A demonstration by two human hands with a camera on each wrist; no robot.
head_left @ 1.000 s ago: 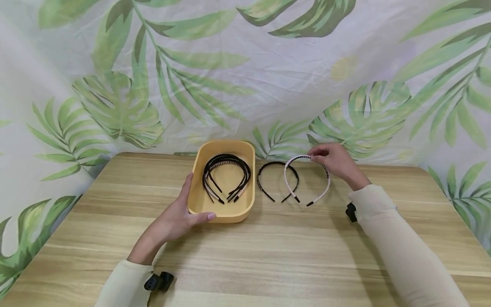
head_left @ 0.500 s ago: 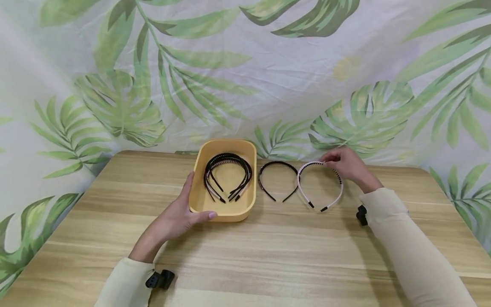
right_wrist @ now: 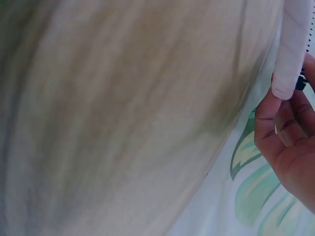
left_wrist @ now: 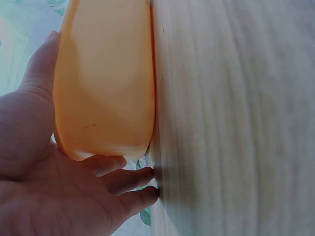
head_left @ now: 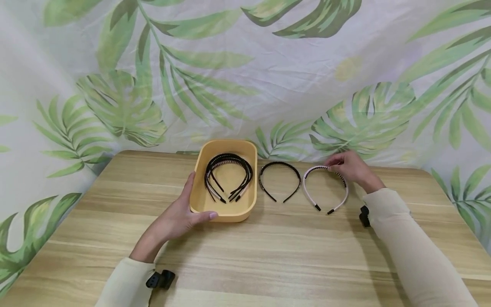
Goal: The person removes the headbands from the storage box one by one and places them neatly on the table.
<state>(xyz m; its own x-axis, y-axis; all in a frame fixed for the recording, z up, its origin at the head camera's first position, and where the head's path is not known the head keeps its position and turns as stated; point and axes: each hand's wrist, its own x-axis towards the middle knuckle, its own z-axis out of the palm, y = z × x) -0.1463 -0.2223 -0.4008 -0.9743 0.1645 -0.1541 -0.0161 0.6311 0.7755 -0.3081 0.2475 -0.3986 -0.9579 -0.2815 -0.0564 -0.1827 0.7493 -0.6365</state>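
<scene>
Drew white headband (right_wrist: 292, 46), pinched in right hand (head_left: 353, 167), clear of black headband (head_left: 280, 163), leaving both separate, while gripping yellow box (left_wrist: 106, 83) with wide-spread left hand (head_left: 177, 218).

Box (left_wrist: 108, 73) at left: smooth plastic, matt with soft sheen, few dark specks on outer wall. Dark headbands (head_left: 228, 156) inside: plastic-looking, ridged teeth. Pale headband (right_wrist: 291, 49) at right: smooth matt covering, cloth or plastic unclear; black toothed inner edge. Tabletop (head_left: 268, 256): smooth wood-grain, low sheen. Far backdrop (head_left: 284, 76): matt cloth, lightly creased. Sleeves (head_left: 418, 247): soft matt cloth.
</scene>
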